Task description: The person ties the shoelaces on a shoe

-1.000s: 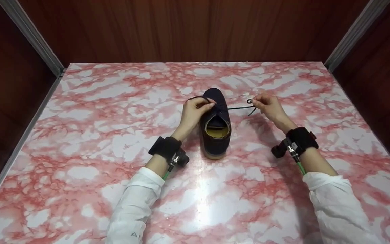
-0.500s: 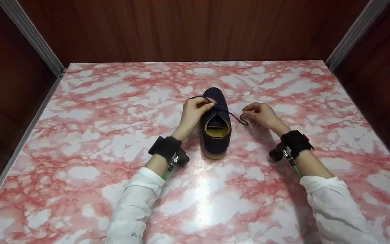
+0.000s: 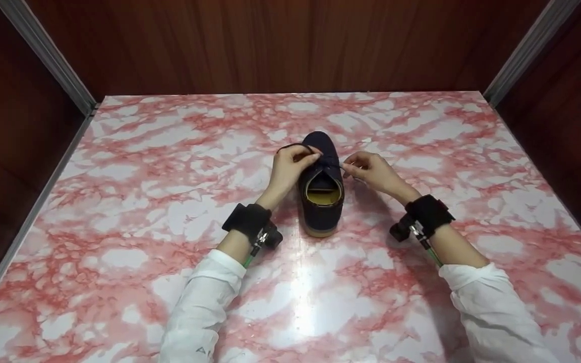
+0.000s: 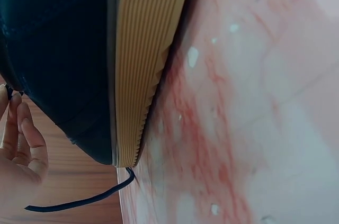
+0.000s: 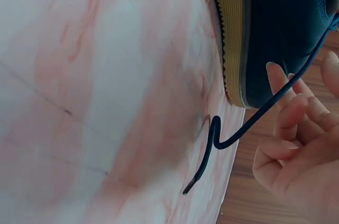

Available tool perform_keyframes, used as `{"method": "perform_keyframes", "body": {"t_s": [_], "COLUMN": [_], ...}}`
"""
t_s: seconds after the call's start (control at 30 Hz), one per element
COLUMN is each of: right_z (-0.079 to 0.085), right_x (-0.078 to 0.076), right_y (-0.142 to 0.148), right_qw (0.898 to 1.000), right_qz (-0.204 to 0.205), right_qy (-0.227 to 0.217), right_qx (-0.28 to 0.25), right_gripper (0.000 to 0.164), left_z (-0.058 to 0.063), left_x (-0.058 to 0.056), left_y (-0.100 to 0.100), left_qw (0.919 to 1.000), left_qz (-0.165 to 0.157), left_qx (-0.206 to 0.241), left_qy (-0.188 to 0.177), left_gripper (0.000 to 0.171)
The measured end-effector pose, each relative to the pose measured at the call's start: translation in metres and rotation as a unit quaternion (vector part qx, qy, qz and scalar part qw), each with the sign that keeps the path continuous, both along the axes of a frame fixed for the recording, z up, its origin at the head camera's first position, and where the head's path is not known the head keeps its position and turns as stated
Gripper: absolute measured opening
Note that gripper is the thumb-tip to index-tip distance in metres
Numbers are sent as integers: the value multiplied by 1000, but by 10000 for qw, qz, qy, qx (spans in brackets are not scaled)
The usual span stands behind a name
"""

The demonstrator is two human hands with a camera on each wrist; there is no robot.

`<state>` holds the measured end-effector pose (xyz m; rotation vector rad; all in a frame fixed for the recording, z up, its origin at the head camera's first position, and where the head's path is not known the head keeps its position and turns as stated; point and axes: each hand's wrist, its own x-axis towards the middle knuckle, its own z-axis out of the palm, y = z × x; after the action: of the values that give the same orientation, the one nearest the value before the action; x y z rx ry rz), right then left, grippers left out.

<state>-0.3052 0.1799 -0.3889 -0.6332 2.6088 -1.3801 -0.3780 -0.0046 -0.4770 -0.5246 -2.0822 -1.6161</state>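
Observation:
A dark navy lace-up shoe with a tan ribbed sole stands upright, toe pointing away. Over its upper, my left hand pinches a dark shoelace between thumb and fingertips, and part of that shoelace trails past the hand. Close to the shoe's right side is my right hand. In the right wrist view its fingers are loosely bent, and the other shoelace end runs slack across them from the shoe. The tip of this lace hangs bent over the table; no firm grip shows.
Beneath the shoe is a table with a red and white marbled top. Brown wood-grain panels stand behind it and at both sides, with grey metal strips at the corners. Each wrist wears a black strap with a small camera.
My right hand has let the right lace go slack and moved left and slightly down, close to the shoe. The left hand and the shoe stay in place.

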Motion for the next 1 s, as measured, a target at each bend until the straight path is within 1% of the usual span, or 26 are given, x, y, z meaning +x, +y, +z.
{"method": "perform_keyframes", "body": {"t_s": [0.07,0.13,0.27,0.37,0.43,0.47,0.5,0.57,0.67,0.7,0.73,0.8,1.0], "right_z": [4,8,18,20,16,12,3,-19,-60,-71,-76,-84,-82], "right_x": [4,8,15,15,9,5,-4,-24,-59,-69,-74,-80,-78], "right_y": [-3,-5,-6,-2,4,7,13,28,50,57,61,67,75], "right_qw": [9999,9996,9984,9968,9958,9956,9954,9949,9927,9921,9907,9884,9860], "right_qz": [38,63,-57,-157,-196,-240,-194,-219,-433,-446,-569,-667,-780], "right_qy": [-78,-51,343,605,678,694,660,701,941,972,1101,1248,1381], "right_qx": [-116,-261,-436,-504,-576,-584,-668,-695,-616,-648,-562,-546,-520], "right_gripper": [24,23,19,18,19,18,18,17,16,15,15,14,13], "left_z": [0,-1,-2,-4,-4,-4,-4,-4,-4,-4,-4,-3,-3], "left_x": [1,2,2,1,2,2,2,4,6,8,8,10,13], "left_y": [0,-1,-1,-1,-2,-3,-3,-4,-5,-5,-5,-5,-7], "left_qw": [10000,10000,9999,9999,9997,9995,9993,9991,9987,9985,9986,9983,9976], "left_qz": [-25,-1,26,-8,-42,-48,-61,-31,-2,4,29,24,139], "left_qx": [11,-20,-29,63,170,211,263,315,392,422,414,444,443], "left_qy": [-66,-91,-114,-139,-190,-216,-241,-283,-333,-341,-340,-388,-514], "left_gripper": [12,13,13,14,15,15,15,15,15,15,15,16,17]}}
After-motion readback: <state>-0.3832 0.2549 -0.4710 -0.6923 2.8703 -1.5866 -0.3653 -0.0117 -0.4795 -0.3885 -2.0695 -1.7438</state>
